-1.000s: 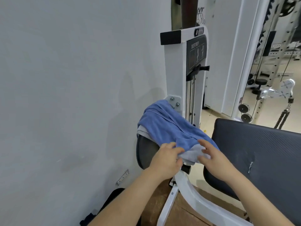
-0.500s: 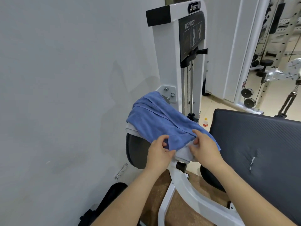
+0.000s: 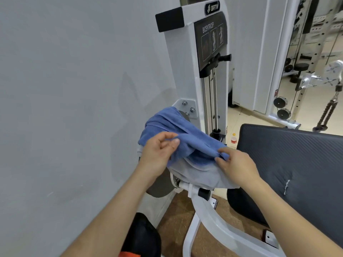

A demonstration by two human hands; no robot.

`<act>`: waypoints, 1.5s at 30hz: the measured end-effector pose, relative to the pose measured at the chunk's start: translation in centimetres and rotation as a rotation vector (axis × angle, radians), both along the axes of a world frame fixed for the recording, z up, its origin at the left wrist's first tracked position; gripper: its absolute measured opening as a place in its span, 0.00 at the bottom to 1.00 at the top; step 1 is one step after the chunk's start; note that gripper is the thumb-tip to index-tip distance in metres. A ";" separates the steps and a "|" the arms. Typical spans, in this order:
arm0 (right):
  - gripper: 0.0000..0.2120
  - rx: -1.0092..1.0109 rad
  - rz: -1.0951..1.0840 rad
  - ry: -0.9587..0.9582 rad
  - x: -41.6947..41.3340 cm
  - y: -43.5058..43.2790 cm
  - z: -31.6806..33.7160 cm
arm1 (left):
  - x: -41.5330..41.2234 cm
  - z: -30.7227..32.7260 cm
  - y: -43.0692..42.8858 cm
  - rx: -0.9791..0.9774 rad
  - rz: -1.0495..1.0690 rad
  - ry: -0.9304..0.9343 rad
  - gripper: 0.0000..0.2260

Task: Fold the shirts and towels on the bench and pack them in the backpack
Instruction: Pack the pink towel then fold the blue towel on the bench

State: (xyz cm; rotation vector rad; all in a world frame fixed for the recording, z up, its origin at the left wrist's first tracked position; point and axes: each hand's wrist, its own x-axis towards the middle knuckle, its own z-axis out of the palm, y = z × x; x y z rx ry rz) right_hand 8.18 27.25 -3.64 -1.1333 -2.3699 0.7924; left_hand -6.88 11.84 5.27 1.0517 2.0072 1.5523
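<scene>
A blue towel [image 3: 178, 130] lies crumpled over a pale grey cloth [image 3: 202, 176] on the small round seat [image 3: 157, 188] of a gym machine. My left hand [image 3: 157, 154] pinches the towel's near left edge and lifts it. My right hand [image 3: 235, 164] pinches the near right corner of the same towel. A fold of the blue towel hangs raised between the two hands, and the grey cloth shows beneath it. A black bag with an orange patch [image 3: 141, 236] sits on the floor by the wall, partly behind my left forearm.
The white weight-stack column [image 3: 193, 58] stands right behind the seat, against a grey wall [image 3: 74, 108] on the left. A wide black padded bench [image 3: 293, 164] fills the right. A curved white frame bar [image 3: 207, 216] runs below the seat. A small bottle [image 3: 233, 140] stands on the floor.
Both hands have taken the blue towel's near edge and lifted it off the grey cloth, moving apart. The view has shifted closer and slightly downward.
</scene>
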 end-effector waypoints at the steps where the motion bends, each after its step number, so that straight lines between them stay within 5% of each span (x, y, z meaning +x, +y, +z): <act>1: 0.11 0.012 -0.019 0.019 -0.2 0.3 0.4 | -0.3 0.9 0.0 0.030 0.010 -0.011 0.04; 8: 0.08 0.053 -0.079 0.048 -0.8 3.7 2.3 | -3.7 3.4 -0.8 0.150 0.202 -0.089 0.07; 11: 0.02 -0.039 -0.006 -0.102 -1.0 4.3 1.5 | -5.1 3.8 -2.5 -0.231 0.103 0.170 0.02; 14: 0.16 0.082 0.114 -0.183 -2.0 3.8 1.0 | -6.2 2.5 -3.4 -0.686 -0.068 0.548 0.05; 16: 0.26 0.109 0.166 -0.153 -3.4 3.4 1.3 | -5.7 1.8 -3.4 -0.705 -0.126 0.592 0.07; 19: 0.31 0.064 0.218 -0.137 -5.9 3.4 1.9 | -4.6 0.9 -2.8 -0.663 -0.294 0.488 0.23; 23: 0.05 0.090 0.233 -0.146 -7.9 4.2 4.1 | -5.4 -0.4 -1.2 -0.513 -0.097 0.985 0.14; 24: 0.08 0.083 0.228 -0.133 -8.2 4.5 5.3 | -5.8 -0.6 -0.9 -0.520 -0.027 1.054 0.13; 27: 0.14 -0.115 0.243 0.063 -9.0 6.1 9.6 | -6.8 -0.9 0.1 -0.539 0.046 1.023 0.16; 33: 0.08 -0.722 0.387 0.578 -11.0 6.8 17.5 | -9.1 2.8 3.0 -0.476 0.111 1.046 0.19; 37: 0.19 -0.532 0.601 0.497 -14.1 5.5 18.8 | -10.0 4.9 4.7 -0.347 0.112 0.831 0.24; 40: 0.12 -0.315 0.654 0.505 -16.1 3.9 20.5 | -11.3 5.7 6.0 -0.220 0.284 0.537 0.19; 45: 0.06 -0.637 0.861 0.903 -16.1 1.8 24.7 | -16.2 5.7 3.0 -0.463 0.457 0.690 0.05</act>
